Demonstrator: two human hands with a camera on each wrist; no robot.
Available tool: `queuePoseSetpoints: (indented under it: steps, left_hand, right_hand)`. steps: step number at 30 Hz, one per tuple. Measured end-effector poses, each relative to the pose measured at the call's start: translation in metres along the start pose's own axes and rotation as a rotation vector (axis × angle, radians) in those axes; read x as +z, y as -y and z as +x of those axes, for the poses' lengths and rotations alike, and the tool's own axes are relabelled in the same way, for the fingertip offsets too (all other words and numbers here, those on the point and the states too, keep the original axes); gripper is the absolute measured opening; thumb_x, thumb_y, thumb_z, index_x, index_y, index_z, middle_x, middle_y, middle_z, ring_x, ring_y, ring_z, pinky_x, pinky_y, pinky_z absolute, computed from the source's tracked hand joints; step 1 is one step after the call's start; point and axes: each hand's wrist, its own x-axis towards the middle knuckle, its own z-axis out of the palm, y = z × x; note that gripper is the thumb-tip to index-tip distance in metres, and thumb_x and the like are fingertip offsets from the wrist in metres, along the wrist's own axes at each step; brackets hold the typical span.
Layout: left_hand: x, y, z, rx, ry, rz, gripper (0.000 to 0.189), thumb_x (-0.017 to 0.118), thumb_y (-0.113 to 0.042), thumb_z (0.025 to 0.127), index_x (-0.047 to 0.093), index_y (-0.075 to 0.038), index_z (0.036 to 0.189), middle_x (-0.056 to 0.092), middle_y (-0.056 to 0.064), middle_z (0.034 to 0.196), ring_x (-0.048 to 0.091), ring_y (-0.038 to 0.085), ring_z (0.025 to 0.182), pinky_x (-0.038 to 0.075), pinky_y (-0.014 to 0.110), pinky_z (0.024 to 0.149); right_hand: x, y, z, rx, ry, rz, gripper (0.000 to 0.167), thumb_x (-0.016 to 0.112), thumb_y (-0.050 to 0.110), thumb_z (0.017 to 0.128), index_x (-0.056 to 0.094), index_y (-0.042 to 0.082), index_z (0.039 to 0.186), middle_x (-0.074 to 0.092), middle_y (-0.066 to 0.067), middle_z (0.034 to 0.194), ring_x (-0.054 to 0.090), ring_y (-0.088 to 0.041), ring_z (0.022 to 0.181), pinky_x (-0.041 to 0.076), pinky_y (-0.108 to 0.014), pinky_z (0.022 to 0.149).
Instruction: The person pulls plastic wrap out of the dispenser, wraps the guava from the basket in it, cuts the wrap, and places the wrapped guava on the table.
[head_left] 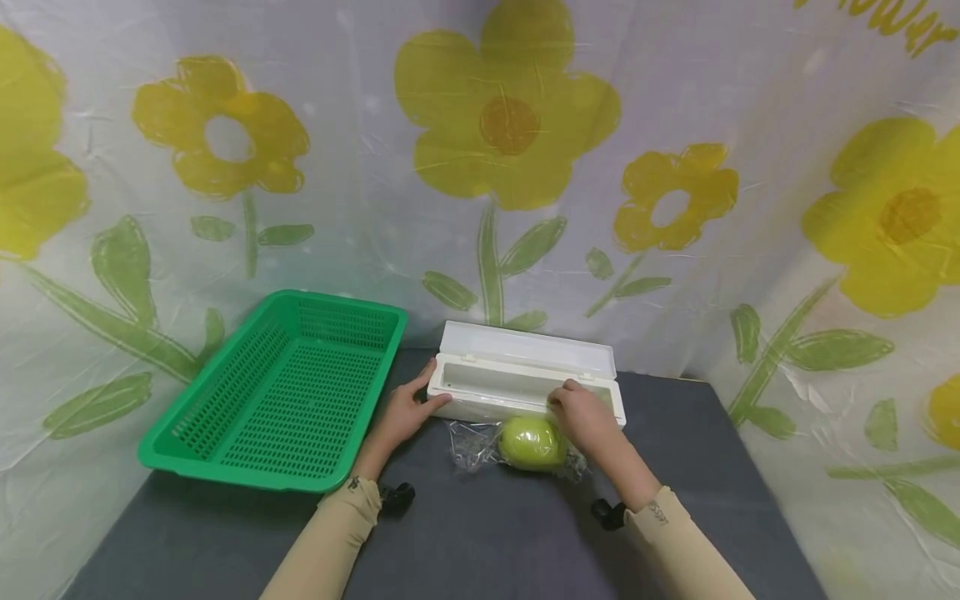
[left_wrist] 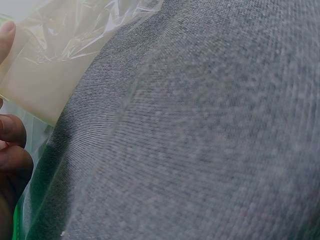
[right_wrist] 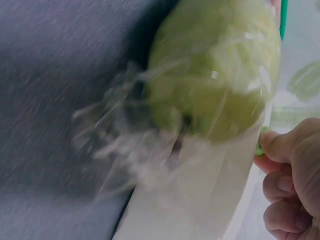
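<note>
A long white cling film box (head_left: 468,408) lies across the table, its lid (head_left: 525,347) folded back. My left hand (head_left: 401,414) grips the box's left end, thumb at the front edge and fingers behind; the left wrist view catches that end (left_wrist: 37,85) under crinkled film. With thumb and forefinger, my right hand (head_left: 588,421) pinches a small green slider (right_wrist: 260,142) on the box's edge, toward its right end. Against the front of the box sits a round green fruit (head_left: 531,443), covered in clear film (head_left: 472,446) that bunches at both sides.
A large green plastic basket (head_left: 258,482) stands to the left, close beside my left forearm. Dark grey cloth (head_left: 480,542) covers the table. Behind and on both sides hangs a curtain (head_left: 360,208) with yellow flowers, near the box's back.
</note>
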Motion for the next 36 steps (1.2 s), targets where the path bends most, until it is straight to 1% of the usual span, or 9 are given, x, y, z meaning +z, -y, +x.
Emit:
queuePoseSetpoints:
  steps: [2,4,6,8,11,20,23,27,36]
  left_hand:
    - [0.000,0.001,0.000,0.000,-0.004,0.009,0.080,0.080,-0.024,0.097,0.038,-0.007,0.163,0.036,0.015,0.168,0.066,0.028,0.078,0.035,0.027,0.047]
    - [0.001,0.001,0.001,0.000,-0.010,0.017,0.080,0.080,-0.025,0.097,0.039,-0.008,0.163,0.037,0.013,0.167,0.053,0.022,0.065,0.034,0.026,0.047]
    - [0.001,0.002,0.001,0.000,-0.014,0.020,0.080,0.080,-0.025,0.096,0.039,-0.008,0.163,0.037,0.013,0.167,0.066,0.025,0.076,0.034,0.026,0.046]
    - [0.000,0.002,0.001,0.006,-0.011,0.017,0.080,0.080,-0.024,0.096,0.039,-0.006,0.163,0.037,0.014,0.167,0.070,0.030,0.116,0.033,0.027,0.047]
    - [0.000,0.001,0.001,0.006,-0.004,0.010,0.080,0.080,-0.023,0.096,0.039,-0.006,0.162,0.037,0.015,0.167,0.041,0.032,0.152,0.033,0.027,0.049]
    - [0.000,-0.001,0.000,-0.002,0.003,0.004,0.080,0.080,-0.023,0.097,0.038,-0.005,0.163,0.035,0.014,0.168,0.035,0.031,0.155,0.040,0.030,0.056]
    - [0.000,-0.002,0.000,-0.008,0.009,0.003,0.080,0.079,-0.024,0.097,0.037,-0.006,0.163,0.034,0.013,0.169,0.033,0.030,0.156,0.056,0.039,0.081]
    - [0.001,-0.002,0.001,-0.022,0.009,0.000,0.081,0.079,-0.023,0.097,0.037,-0.006,0.163,0.033,0.012,0.169,0.032,0.029,0.156,0.046,0.051,0.114]
    - [0.001,-0.002,0.000,-0.037,-0.004,0.013,0.080,0.080,-0.025,0.097,0.038,-0.009,0.164,0.035,0.012,0.168,0.036,0.031,0.155,0.043,0.054,0.117]
  right_hand:
    - [-0.001,-0.005,-0.003,0.007,-0.010,-0.010,0.010,0.071,0.007,0.101,0.079,0.004,0.107,0.066,-0.008,0.098,0.068,-0.024,0.082,0.058,-0.041,0.073]
    - [-0.002,-0.009,-0.006,0.014,-0.011,-0.009,0.010,0.072,0.007,0.100,0.078,0.004,0.108,0.066,-0.008,0.099,0.067,-0.024,0.081,0.057,-0.041,0.071]
    - [-0.002,-0.012,-0.009,0.011,-0.013,-0.015,0.011,0.072,0.007,0.100,0.078,0.003,0.108,0.065,-0.009,0.099,0.067,-0.024,0.082,0.057,-0.041,0.071]
    - [-0.002,-0.014,-0.011,0.019,-0.008,-0.009,0.012,0.072,0.007,0.100,0.078,0.003,0.110,0.065,-0.008,0.099,0.066,-0.023,0.081,0.056,-0.040,0.070]
    - [-0.002,-0.017,-0.014,0.029,-0.006,-0.020,0.013,0.073,0.008,0.100,0.077,0.004,0.111,0.065,-0.008,0.099,0.065,-0.023,0.079,0.054,-0.039,0.068]
    - [-0.007,-0.031,-0.025,0.018,-0.050,-0.046,0.012,0.075,0.006,0.097,0.077,0.004,0.109,0.066,-0.009,0.101,0.066,-0.027,0.076,0.056,-0.043,0.065]
    - [-0.008,-0.034,-0.026,0.004,-0.059,-0.050,0.011,0.075,0.006,0.097,0.077,0.004,0.108,0.065,-0.010,0.101,0.065,-0.026,0.076,0.056,-0.042,0.066]
    - [-0.009,-0.040,-0.029,0.000,-0.058,-0.043,0.011,0.075,0.006,0.097,0.077,0.004,0.108,0.064,-0.010,0.101,0.064,-0.025,0.073,0.054,-0.041,0.064]
    - [-0.017,-0.064,-0.044,0.067,-0.076,-0.042,0.013,0.076,0.004,0.096,0.077,0.002,0.108,0.064,-0.011,0.098,0.061,-0.025,0.071,0.053,-0.043,0.061]
